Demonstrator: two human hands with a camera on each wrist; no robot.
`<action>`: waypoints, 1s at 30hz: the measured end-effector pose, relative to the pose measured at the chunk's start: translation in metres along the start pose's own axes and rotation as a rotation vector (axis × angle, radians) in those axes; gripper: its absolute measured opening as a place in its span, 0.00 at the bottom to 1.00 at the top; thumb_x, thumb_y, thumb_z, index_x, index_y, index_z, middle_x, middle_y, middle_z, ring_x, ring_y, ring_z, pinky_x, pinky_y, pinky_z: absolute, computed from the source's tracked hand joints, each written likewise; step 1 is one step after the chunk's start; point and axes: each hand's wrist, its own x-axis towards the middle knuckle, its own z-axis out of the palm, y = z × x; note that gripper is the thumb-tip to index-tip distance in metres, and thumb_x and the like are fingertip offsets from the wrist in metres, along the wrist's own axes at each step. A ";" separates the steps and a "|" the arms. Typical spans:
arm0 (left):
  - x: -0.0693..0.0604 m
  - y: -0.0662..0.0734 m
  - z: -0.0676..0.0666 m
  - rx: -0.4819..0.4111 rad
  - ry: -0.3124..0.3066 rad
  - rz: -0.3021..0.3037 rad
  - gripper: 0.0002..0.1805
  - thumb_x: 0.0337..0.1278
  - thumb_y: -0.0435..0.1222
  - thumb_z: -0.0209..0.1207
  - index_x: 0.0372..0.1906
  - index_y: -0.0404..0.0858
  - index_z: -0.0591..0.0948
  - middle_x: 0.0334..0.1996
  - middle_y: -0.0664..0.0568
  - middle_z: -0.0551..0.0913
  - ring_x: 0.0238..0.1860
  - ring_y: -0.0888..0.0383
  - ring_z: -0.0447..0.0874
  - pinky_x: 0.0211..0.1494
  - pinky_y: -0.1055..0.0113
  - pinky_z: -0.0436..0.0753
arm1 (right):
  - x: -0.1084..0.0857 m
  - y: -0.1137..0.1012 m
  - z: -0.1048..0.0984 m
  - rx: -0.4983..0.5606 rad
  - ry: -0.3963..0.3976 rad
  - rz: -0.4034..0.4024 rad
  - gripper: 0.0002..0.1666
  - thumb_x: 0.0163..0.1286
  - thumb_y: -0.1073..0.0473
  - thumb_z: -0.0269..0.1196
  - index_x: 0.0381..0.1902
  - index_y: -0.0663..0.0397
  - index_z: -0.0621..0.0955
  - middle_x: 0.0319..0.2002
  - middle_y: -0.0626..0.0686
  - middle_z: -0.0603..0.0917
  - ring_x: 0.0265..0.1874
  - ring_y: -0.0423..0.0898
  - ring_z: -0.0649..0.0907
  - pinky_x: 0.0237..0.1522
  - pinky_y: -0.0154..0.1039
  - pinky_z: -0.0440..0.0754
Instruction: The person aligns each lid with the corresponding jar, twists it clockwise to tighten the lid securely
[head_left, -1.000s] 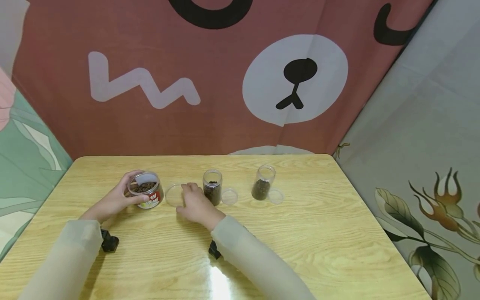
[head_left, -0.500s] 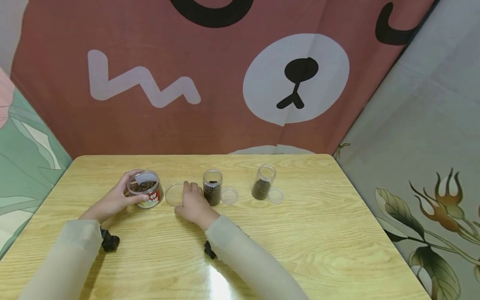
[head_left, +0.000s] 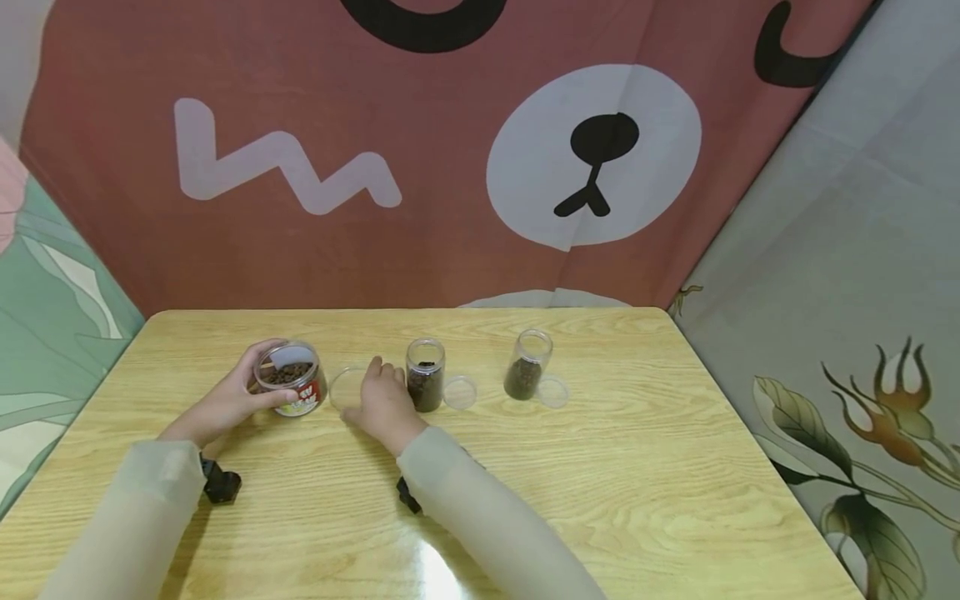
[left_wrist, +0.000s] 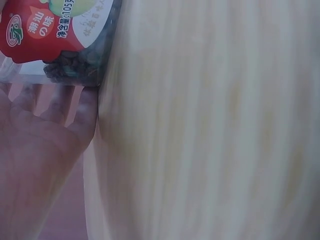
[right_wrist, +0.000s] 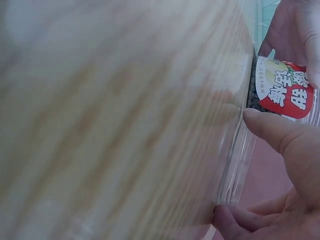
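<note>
In the head view my left hand [head_left: 232, 396] holds a wide clear jar [head_left: 306, 398] with a red label, uncapped, with brown pieces inside. The left wrist view shows this hand [left_wrist: 45, 140] against the jar [left_wrist: 75, 40]; its thumb is out of sight there. A large clear lid [head_left: 347, 390] lies flat just right of the jar. My right hand [head_left: 386, 408] is at its right side, partly covering it. In the right wrist view the right hand's [right_wrist: 295, 165] thumb and fingers pinch opposite edges of the lid [right_wrist: 236, 170], beside the jar [right_wrist: 285, 92].
Right of my right hand stands an uncapped narrow jar [head_left: 425, 387] with dark contents, a small clear lid [head_left: 460, 392] beside it. Farther right are a similar jar [head_left: 523, 377] and another small lid [head_left: 553, 392]. A printed cloth [head_left: 450, 250] hangs behind the wooden table [head_left: 637, 467].
My right hand has shifted a little to the left over the large lid, and its fingers have drawn closer around the lid's edge. The left hand and its jar have stayed in place.
</note>
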 end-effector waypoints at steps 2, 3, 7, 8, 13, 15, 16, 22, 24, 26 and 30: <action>-0.001 0.000 0.001 -0.008 -0.001 0.001 0.48 0.69 0.39 0.64 0.81 0.49 0.46 0.72 0.39 0.58 0.67 0.47 0.66 0.54 0.76 0.76 | 0.001 -0.002 0.001 -0.014 0.009 0.010 0.61 0.62 0.36 0.72 0.77 0.69 0.58 0.70 0.64 0.70 0.69 0.55 0.69 0.69 0.34 0.70; -0.001 0.000 0.001 -0.010 -0.001 0.001 0.48 0.69 0.39 0.64 0.81 0.49 0.46 0.72 0.39 0.58 0.67 0.50 0.67 0.54 0.76 0.76 | 0.001 -0.002 0.001 -0.022 0.014 0.010 0.61 0.62 0.36 0.72 0.76 0.70 0.59 0.69 0.64 0.70 0.68 0.55 0.69 0.69 0.34 0.69; -0.001 -0.001 0.001 -0.011 0.001 -0.001 0.48 0.69 0.39 0.64 0.81 0.47 0.45 0.72 0.38 0.58 0.67 0.50 0.67 0.55 0.76 0.76 | 0.003 -0.004 0.003 -0.067 0.024 0.006 0.61 0.62 0.33 0.70 0.75 0.69 0.61 0.66 0.63 0.72 0.66 0.55 0.71 0.71 0.36 0.67; -0.001 -0.001 0.001 -0.011 0.002 -0.002 0.48 0.69 0.39 0.64 0.81 0.47 0.45 0.72 0.38 0.58 0.67 0.47 0.67 0.55 0.76 0.76 | 0.004 -0.004 0.004 -0.084 0.032 0.001 0.60 0.61 0.32 0.70 0.74 0.69 0.63 0.65 0.62 0.73 0.65 0.54 0.71 0.71 0.36 0.67; -0.001 -0.001 0.000 -0.011 0.004 -0.011 0.49 0.68 0.39 0.65 0.82 0.47 0.44 0.72 0.36 0.58 0.69 0.36 0.63 0.54 0.76 0.75 | 0.006 -0.003 0.005 -0.148 0.059 -0.018 0.55 0.61 0.30 0.69 0.68 0.67 0.70 0.57 0.58 0.77 0.58 0.52 0.73 0.66 0.38 0.68; 0.000 -0.001 0.000 -0.010 0.004 -0.012 0.49 0.68 0.40 0.65 0.82 0.47 0.44 0.72 0.36 0.58 0.70 0.36 0.63 0.55 0.74 0.75 | 0.006 -0.003 0.005 -0.149 0.062 -0.020 0.52 0.61 0.30 0.69 0.66 0.66 0.71 0.53 0.57 0.77 0.55 0.51 0.73 0.62 0.37 0.69; 0.000 0.000 0.000 -0.007 0.004 -0.013 0.49 0.68 0.40 0.65 0.82 0.47 0.44 0.72 0.37 0.58 0.70 0.36 0.63 0.57 0.71 0.75 | 0.006 -0.002 0.005 -0.147 0.062 -0.022 0.51 0.61 0.30 0.69 0.65 0.65 0.72 0.52 0.56 0.76 0.54 0.51 0.73 0.61 0.37 0.69; -0.001 0.001 0.001 -0.018 0.007 -0.017 0.50 0.68 0.39 0.65 0.82 0.48 0.44 0.73 0.37 0.57 0.71 0.35 0.61 0.66 0.42 0.69 | 0.005 -0.001 0.003 -0.132 0.054 -0.030 0.49 0.62 0.31 0.69 0.64 0.65 0.72 0.53 0.56 0.76 0.54 0.50 0.72 0.61 0.36 0.70; 0.000 0.001 0.001 -0.016 0.009 -0.018 0.50 0.68 0.39 0.65 0.82 0.48 0.45 0.73 0.37 0.57 0.71 0.36 0.61 0.66 0.46 0.70 | 0.005 -0.001 0.003 -0.125 0.050 -0.028 0.49 0.62 0.31 0.69 0.64 0.65 0.72 0.53 0.56 0.75 0.54 0.50 0.71 0.60 0.35 0.71; 0.000 0.000 0.001 -0.011 0.012 -0.017 0.49 0.68 0.39 0.65 0.82 0.48 0.45 0.72 0.38 0.58 0.70 0.37 0.62 0.64 0.57 0.74 | 0.005 -0.001 0.002 -0.114 0.046 -0.024 0.48 0.62 0.32 0.69 0.64 0.64 0.72 0.53 0.56 0.75 0.54 0.50 0.71 0.58 0.35 0.72; 0.000 -0.001 0.001 -0.004 0.013 -0.016 0.49 0.68 0.39 0.65 0.82 0.49 0.45 0.72 0.39 0.58 0.70 0.38 0.63 0.59 0.68 0.75 | 0.004 -0.001 0.001 -0.086 0.043 -0.021 0.47 0.61 0.33 0.71 0.62 0.63 0.73 0.51 0.55 0.75 0.53 0.50 0.71 0.56 0.34 0.73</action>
